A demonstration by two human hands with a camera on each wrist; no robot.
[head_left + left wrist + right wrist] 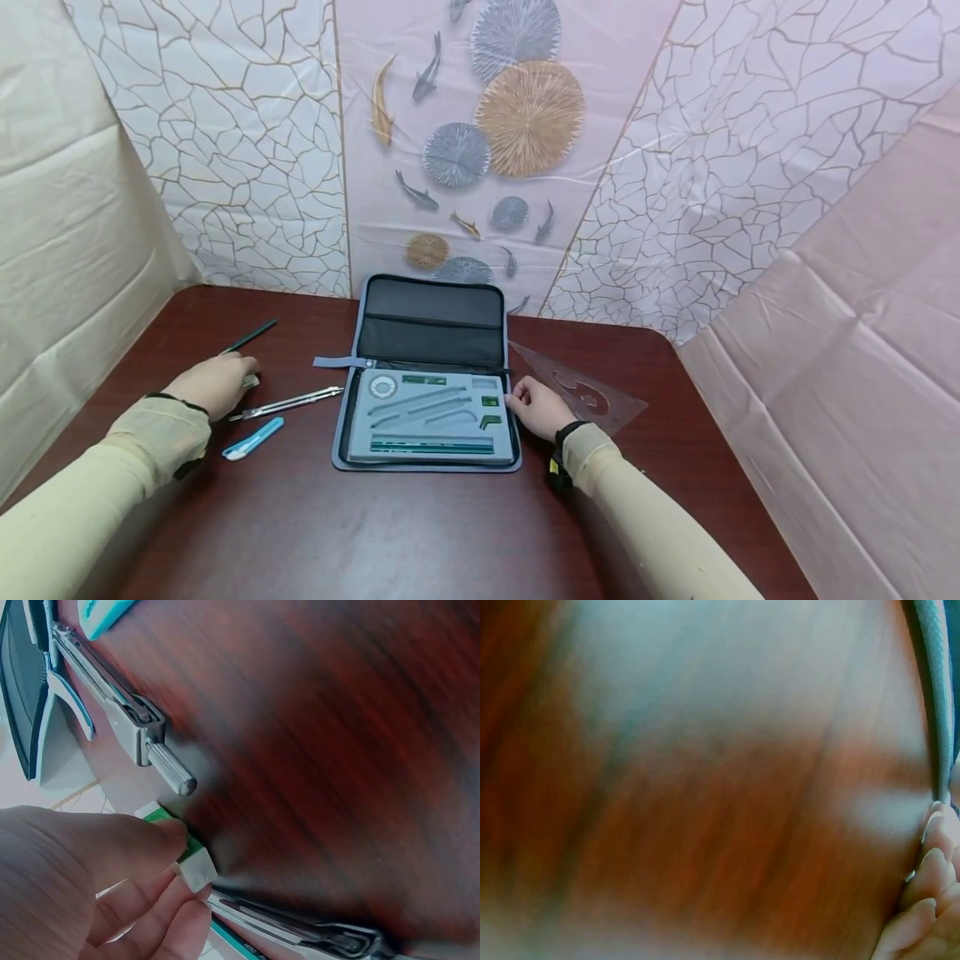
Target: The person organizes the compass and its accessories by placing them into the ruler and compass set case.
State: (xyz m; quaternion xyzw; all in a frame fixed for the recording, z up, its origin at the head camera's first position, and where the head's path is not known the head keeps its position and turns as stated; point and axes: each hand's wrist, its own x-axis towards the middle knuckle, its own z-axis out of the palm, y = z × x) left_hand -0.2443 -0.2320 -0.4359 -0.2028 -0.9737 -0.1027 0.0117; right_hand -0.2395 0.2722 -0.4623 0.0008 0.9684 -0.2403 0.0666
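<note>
Pinching: left hand (212,382) fingers (161,844) held small green-and-white eraser block (189,859) on dark red wooden worktop (420,533), beside silver metal compass (288,403) | right hand (542,407), fingers loosely curled, empty, touched open grey zip case (427,379) at right edge.

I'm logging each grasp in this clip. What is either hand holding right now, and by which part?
The left hand pinches a small green-and-white eraser by one end, its white end sticking out. The right hand holds nothing; its fingers rest against the case's edge.
</note>
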